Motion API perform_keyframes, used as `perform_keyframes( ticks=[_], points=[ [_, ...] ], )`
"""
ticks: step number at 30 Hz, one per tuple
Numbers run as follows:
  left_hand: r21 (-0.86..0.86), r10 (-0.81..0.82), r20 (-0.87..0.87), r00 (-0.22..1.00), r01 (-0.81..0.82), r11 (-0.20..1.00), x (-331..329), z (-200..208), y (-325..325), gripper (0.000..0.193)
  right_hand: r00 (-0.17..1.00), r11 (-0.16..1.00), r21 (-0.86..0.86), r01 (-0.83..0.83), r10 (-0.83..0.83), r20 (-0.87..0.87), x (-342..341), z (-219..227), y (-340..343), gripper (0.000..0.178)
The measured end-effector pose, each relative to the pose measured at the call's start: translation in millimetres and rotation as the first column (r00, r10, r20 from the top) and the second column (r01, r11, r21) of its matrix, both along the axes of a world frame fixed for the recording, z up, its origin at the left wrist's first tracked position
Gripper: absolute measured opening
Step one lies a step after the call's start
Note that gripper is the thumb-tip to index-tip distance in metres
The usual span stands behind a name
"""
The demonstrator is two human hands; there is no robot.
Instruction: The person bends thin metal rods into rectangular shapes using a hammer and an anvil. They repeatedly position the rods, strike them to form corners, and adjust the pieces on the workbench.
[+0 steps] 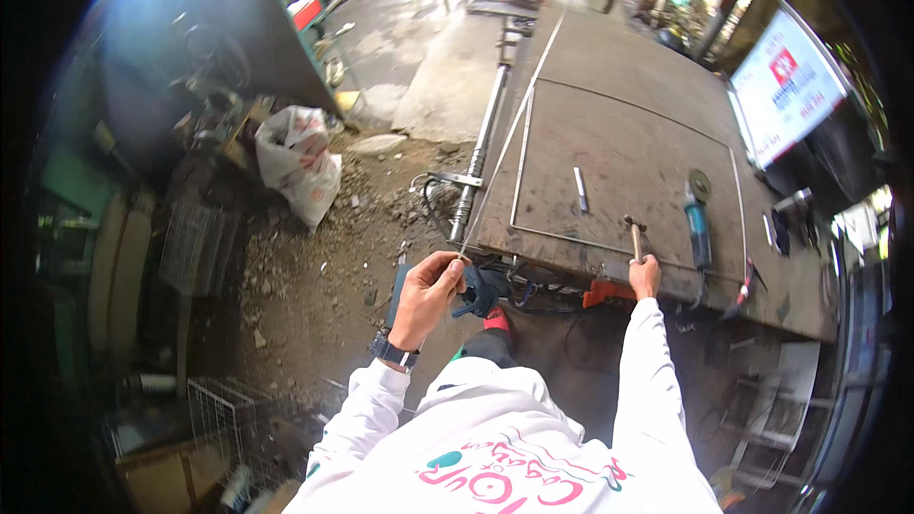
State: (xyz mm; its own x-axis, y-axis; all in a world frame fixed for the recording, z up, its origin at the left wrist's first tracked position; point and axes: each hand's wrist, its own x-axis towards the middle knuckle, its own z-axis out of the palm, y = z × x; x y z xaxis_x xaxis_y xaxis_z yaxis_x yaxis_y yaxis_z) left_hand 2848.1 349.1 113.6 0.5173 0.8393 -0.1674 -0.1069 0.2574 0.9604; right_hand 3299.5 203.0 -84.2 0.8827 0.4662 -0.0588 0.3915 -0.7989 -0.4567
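My left hand (428,297), raised off the near left corner of the worktable (609,124), pinches the near end of a long thin metal rod (492,181). The rod slants away along the table's left edge toward its far end. At the table's near edge, my right hand (645,276) is closed around the wooden handle of a small hammer (637,240), its head pointing away from me. A thin metal rod frame (522,162), roughly rectangular, lies flat on the tabletop. A short silver stick-like piece (581,188) rests inside it.
A teal angle grinder (698,224) lies right of the hammer. A long metal clamp bar (487,133) runs along the table's left side. Rubble and a white sack (300,162) are on the ground at left. A printed white panel (788,86) stands at the right.
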Motion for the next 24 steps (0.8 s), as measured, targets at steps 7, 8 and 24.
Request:
perform_keyframes(
  ticks=[7,8,24],
  points=[
    [0.01,0.114,-0.065,0.991,-0.114,0.993,27.2,30.7,36.5,0.022,0.999,0.999,0.009,-0.05,0.05,-0.001,88.5,-41.2,70.5,0.034],
    [0.033,0.112,-0.06,0.992,-0.11,0.993,34.1,37.8,41.4,0.022,0.998,0.998,-0.019,-0.056,0.056,0.026,107.6,-48.2,67.1,0.033],
    [0.422,0.148,-0.532,0.834,0.11,0.9,130.8,118.8,-17.3,0.017,-0.152,-0.191,0.023,-0.981,0.84,0.521,-26.4,328.5,130.6,0.024]
  ],
)
